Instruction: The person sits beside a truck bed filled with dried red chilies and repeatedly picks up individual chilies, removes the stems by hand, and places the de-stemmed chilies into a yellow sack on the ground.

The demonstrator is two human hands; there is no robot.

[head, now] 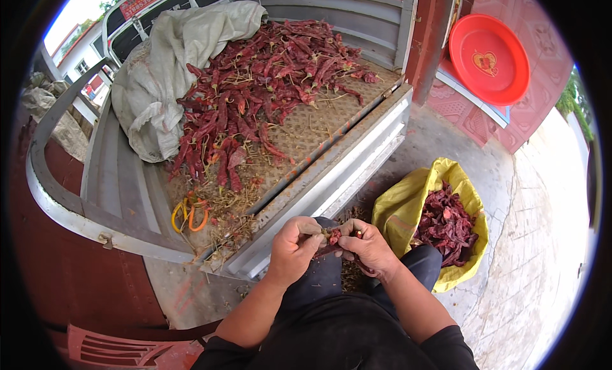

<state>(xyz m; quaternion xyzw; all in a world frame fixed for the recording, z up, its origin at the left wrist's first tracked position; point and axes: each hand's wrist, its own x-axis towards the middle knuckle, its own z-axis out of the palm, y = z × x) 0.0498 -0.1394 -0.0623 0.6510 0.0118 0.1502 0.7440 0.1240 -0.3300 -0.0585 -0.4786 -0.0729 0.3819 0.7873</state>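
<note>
Over my lap, my left hand [299,241] and my right hand [366,248] meet at a dried red chili pepper [333,237]. The left thumb and forefinger pinch its stem end, while the right fingers grip the red flesh. More dark red chili hangs below the right palm, partly hidden by the fingers. Ahead, a heap of dried red chilies [258,83] with pale stems lies on the rusty truck bed [313,126]. By my right knee stands an open yellow woven sack [397,210] that holds dark red chili pieces [447,226].
Scissors with orange and yellow handles [197,217] lie at the bed's near corner among stem scraps [234,233]. A whitish woven sack [167,69] drapes over the heap's left side. The lowered metal tailgate [334,183] borders my knees. A red plastic basin [492,59] sits at the upper right.
</note>
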